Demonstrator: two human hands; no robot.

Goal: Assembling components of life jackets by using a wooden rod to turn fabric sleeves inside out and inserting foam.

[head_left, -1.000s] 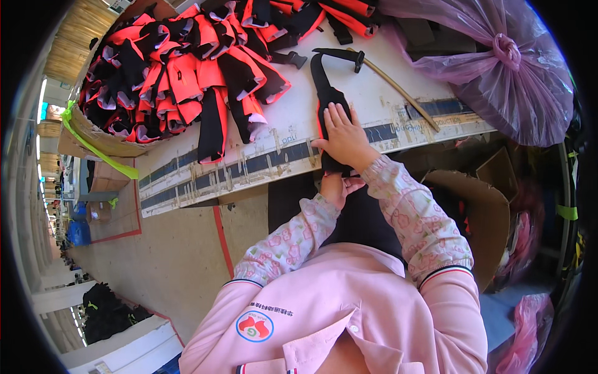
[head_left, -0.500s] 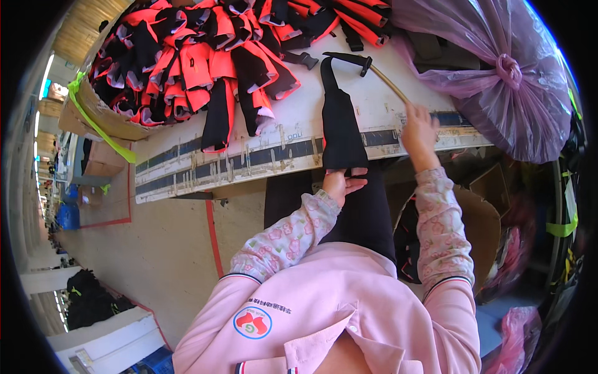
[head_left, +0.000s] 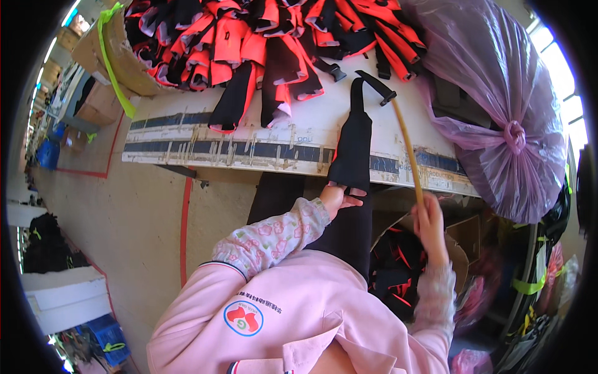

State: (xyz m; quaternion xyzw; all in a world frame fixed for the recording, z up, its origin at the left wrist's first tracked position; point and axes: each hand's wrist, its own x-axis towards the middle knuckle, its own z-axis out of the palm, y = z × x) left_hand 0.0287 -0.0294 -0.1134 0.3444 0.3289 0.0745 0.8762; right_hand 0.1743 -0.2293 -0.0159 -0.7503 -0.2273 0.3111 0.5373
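Note:
A black tapered fabric piece (head_left: 351, 149) with a little red at its edge lies across the table's near edge. My left hand (head_left: 336, 198) grips its wide lower end, part of the fingers hidden under the cloth. From its narrow top a black strap (head_left: 372, 85) bends right to a small black fitting (head_left: 388, 98). A thin tan length, stick or cord (head_left: 408, 140), runs from that fitting toward me. Closed around its near end is my right hand (head_left: 430, 224), beyond the table edge and lower than my left hand.
A heap of black and red fabric pieces (head_left: 230, 43) fills the back of the white table (head_left: 299, 153), beside a cardboard box (head_left: 140, 68). A knotted purple plastic bag (head_left: 514, 137) bulges at right. More black and red pieces (head_left: 395, 268) sit in a carton below.
My right hand has drawn back toward me off the table, and much more of the tan length shows. My left hand keeps its grip on the fabric. The view has shifted.

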